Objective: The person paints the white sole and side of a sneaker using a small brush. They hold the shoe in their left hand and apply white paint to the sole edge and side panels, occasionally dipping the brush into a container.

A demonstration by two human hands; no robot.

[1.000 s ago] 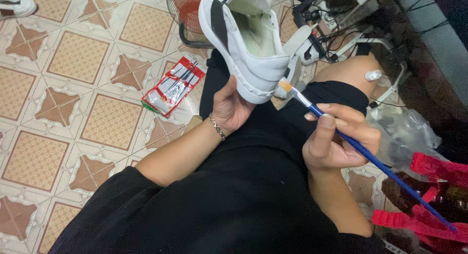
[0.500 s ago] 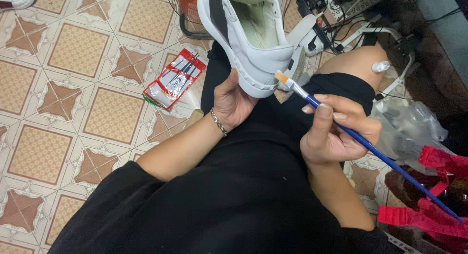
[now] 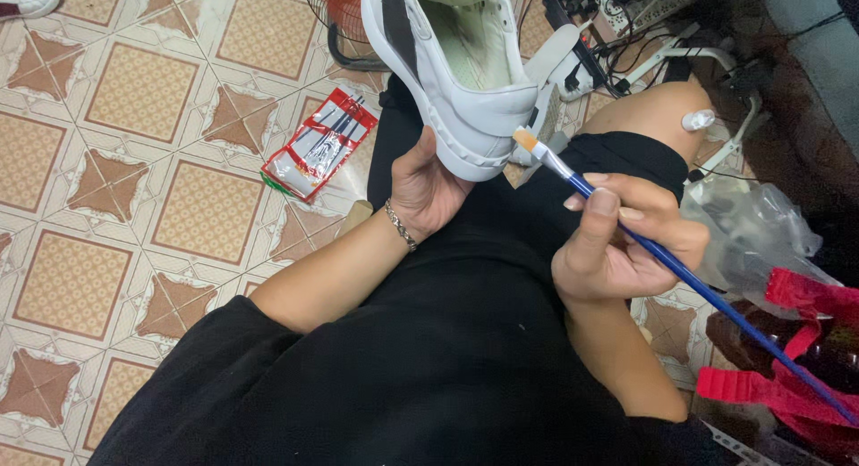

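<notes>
I sit on the tiled floor (image 3: 134,162) with my legs out in front of me, and both my hands are busy above my lap. My left hand (image 3: 428,184) is cupped under the heel end of a white sneaker (image 3: 456,72), fingers closed around its sole, holding it up over my thigh with the opening facing me. A thin chain bracelet (image 3: 401,226) sits on that wrist. My right hand (image 3: 626,238) is closed on a blue-handled paintbrush (image 3: 716,296), pinched between thumb and fingers, the long handle running back towards the lower right. The pale bristles touch the back of the shoe's heel, just beside my left thumb. The two hands are near each other but apart, joined only through shoe and brush.

On the floor to the left of my leg lies a red and clear packet of brushes (image 3: 318,145). Near the far edge of the tiles stands a fan base (image 3: 344,18). By my right side are a crumpled clear plastic bag (image 3: 756,233) and some red straps (image 3: 787,385).
</notes>
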